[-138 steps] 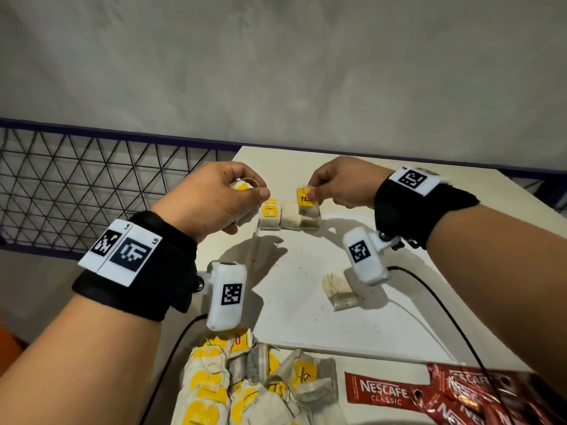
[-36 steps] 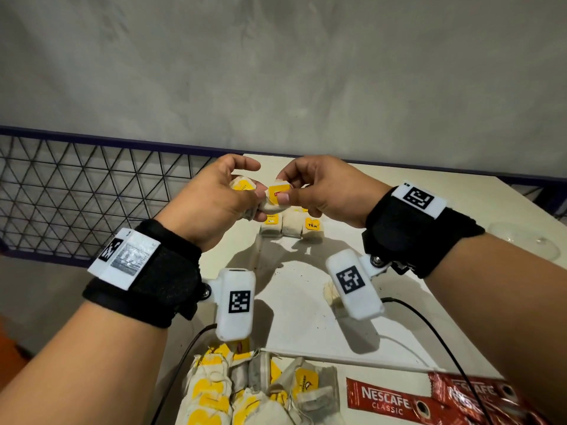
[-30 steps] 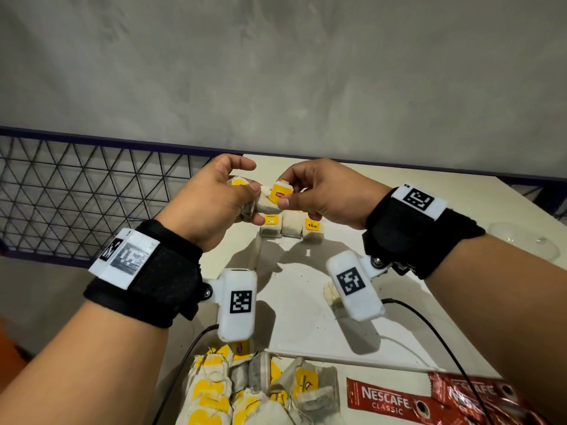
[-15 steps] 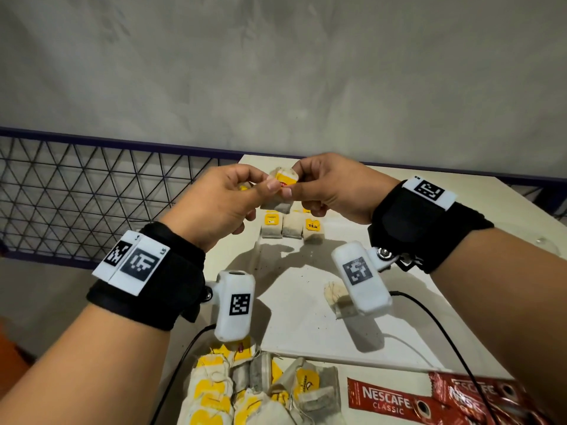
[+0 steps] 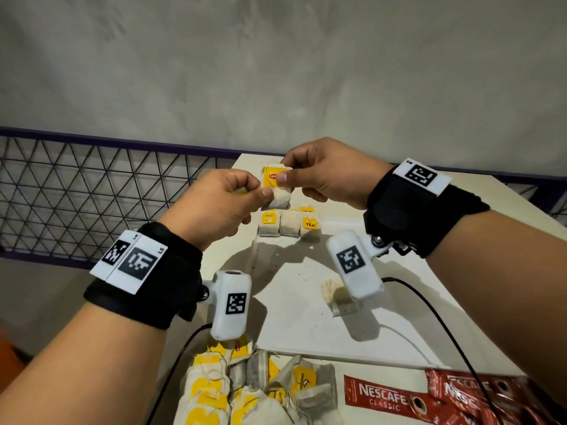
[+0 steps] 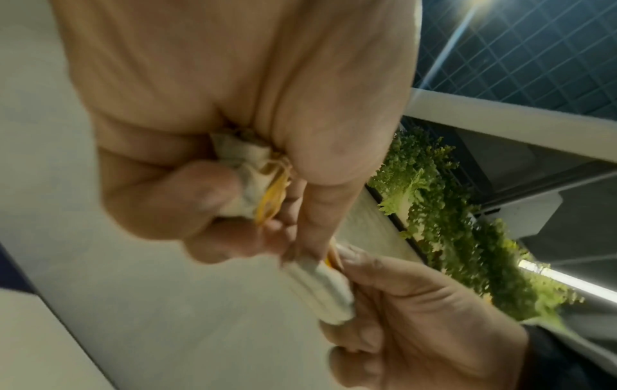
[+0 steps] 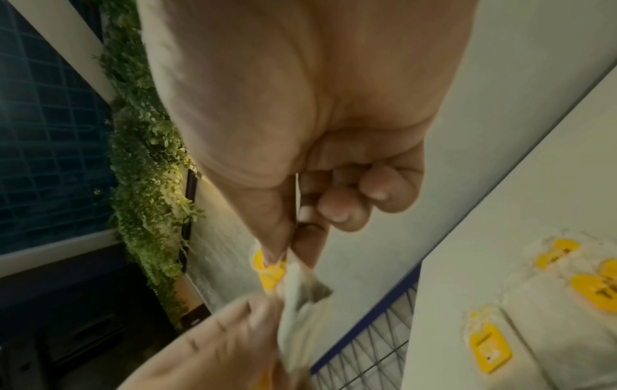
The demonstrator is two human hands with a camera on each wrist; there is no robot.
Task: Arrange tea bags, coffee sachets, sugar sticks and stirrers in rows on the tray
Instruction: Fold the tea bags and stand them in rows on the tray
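Note:
Above the far end of the white tray (image 5: 306, 305) both hands hold one tea bag (image 5: 277, 199). My right hand (image 5: 283, 174) pinches its yellow tag (image 5: 273, 179) between thumb and forefinger, seen close in the right wrist view (image 7: 287, 253). My left hand (image 5: 260, 191) pinches the bag's lower part. Its other fingers curl round a crumpled bunch of tea bags (image 6: 247, 171) in the palm. A short row of tea bags (image 5: 288, 225) lies at the tray's far end. One loose tea bag (image 5: 333, 294) lies mid-tray, partly hidden by the right wrist camera.
A pile of tea bags (image 5: 245, 391) lies off the tray at its near edge, with red Nescafe sachets (image 5: 383, 397) to the right. A wire mesh rail (image 5: 92, 185) runs along the left. A black cable (image 5: 435, 317) crosses the tray's right side.
The hands came together and rose a little. The tea bag has come up out of the left hand's bunch, and the right hand now pinches it by the yellow tag.

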